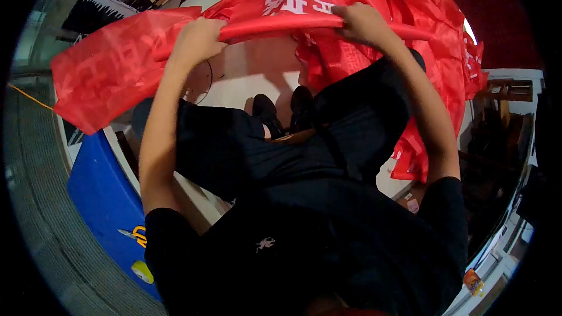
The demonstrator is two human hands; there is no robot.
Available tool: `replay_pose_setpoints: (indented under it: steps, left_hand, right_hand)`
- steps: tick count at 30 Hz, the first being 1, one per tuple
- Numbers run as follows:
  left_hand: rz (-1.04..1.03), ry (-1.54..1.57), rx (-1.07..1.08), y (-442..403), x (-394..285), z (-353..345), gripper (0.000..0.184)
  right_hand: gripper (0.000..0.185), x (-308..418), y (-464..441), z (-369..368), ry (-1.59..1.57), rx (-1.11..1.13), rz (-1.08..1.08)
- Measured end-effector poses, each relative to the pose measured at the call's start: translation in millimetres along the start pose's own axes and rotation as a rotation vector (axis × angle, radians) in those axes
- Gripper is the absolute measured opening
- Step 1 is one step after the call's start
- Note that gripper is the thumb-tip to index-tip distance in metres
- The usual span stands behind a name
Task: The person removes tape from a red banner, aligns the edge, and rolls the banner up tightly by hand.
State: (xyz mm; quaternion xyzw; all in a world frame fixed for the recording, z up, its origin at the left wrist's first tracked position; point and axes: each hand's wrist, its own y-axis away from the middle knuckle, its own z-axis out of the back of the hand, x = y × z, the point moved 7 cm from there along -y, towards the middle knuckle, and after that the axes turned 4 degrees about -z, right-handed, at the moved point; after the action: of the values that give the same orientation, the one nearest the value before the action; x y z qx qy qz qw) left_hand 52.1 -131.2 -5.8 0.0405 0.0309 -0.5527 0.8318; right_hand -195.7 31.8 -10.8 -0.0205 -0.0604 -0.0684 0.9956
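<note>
A large red cloth banner [234, 9] with white printed characters stretches across the top of the view, its near edge gathered into a roll or fold between my hands. My left hand [199, 40] grips this edge on the left, fingers wrapped round it. On the right, my right hand [364, 23] is closed on the same edge. One end of the banner spreads out to the left of my left hand. The rest lies crumpled beyond and to the right of my right hand, hanging down past my knee.
Scissors with orange handles [139, 235] and a yellow-green round object [142, 271] lie on a blue surface [96, 181] at lower left. My black shoes [266, 111] rest on the pale floor [237, 85]. Wooden furniture [506, 90] stands at right.
</note>
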Motion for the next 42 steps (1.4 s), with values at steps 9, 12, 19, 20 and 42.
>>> replay_pose_setpoints:
  steps: [9, 12, 19, 20, 42]
  left_hand:
    - [-0.095, 0.125, 0.278, 27.0, 27.8, 14.4, 0.024]
    - [-0.07, 0.251, 0.648, 38.2, 36.3, 1.5, 0.026]
    - [0.123, 0.713, 1.056, 54.3, 34.6, 4.0, 0.034]
    - [0.144, 0.782, 1.109, 55.9, 32.1, 3.2, 0.037]
    - [0.058, 0.3, 0.563, 52.4, 49.9, 51.4, 0.029]
  right_hand:
    - [0.029, -45.3, 72.7, 29.7, -0.195, 0.528, -0.127]
    - [0.03, -29.5, 106.2, 30.1, -0.459, 0.832, -0.148]
    - [0.032, 12.2, 119.1, 74.7, -0.092, -0.057, -0.009]
    - [0.031, 11.3, 117.2, 69.4, -0.093, 0.027, -0.036]
    - [0.031, -8.3, 82.7, 64.8, -0.361, 0.236, -0.049]
